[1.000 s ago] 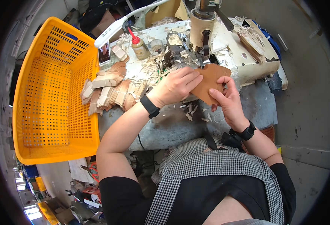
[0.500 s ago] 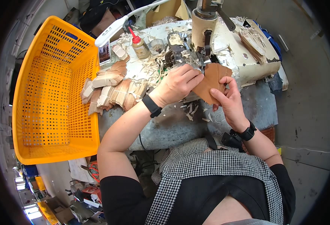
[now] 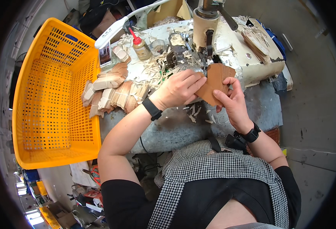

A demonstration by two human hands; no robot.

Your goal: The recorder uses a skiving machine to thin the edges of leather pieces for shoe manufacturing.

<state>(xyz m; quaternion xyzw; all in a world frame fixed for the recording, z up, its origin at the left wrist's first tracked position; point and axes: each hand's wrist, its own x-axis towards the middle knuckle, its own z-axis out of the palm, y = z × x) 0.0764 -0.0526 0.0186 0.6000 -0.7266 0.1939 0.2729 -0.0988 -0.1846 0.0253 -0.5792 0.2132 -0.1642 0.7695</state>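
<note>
We list one fanned stack of thin brown sheets [image 3: 215,84], held up over the worktable [image 3: 156,133], right of its middle and just in front of the machine [image 3: 205,32]; the sheets spread in steps at the stack's upper right. Right hand [image 3: 234,100]: closed on the stack's right side, thumb laid flat on the top face, fingers curled round the edge and behind; a black band at the wrist. Left hand [image 3: 180,88]: fingers bent against the stack's left edge, thumb hidden, so we cannot tell whether it pinches; a second black band at that wrist. At the worktable's left edge we enter several bundles [image 3: 110,93] of thin brown and tan pieces, some wrapped with pale strips, heaped against one another. Beyond them, toward the far left corner: a bottle [image 3: 142,50] with a red nozzle, upright; a clear cup [image 3: 157,47] just right of it; a small screen [image 3: 105,55] beside the basket; a white lamp arm [image 3: 116,29] above. Pale scraps [image 3: 158,68] lie between bottle and machine, a few nearer the front edge. On the cream machine bed [image 3: 263,70], by its right edge, we record a loose pile of strips [image 3: 256,46]. Off the worktable's left edge stands a yellow basket [image 3: 18,122].
</note>
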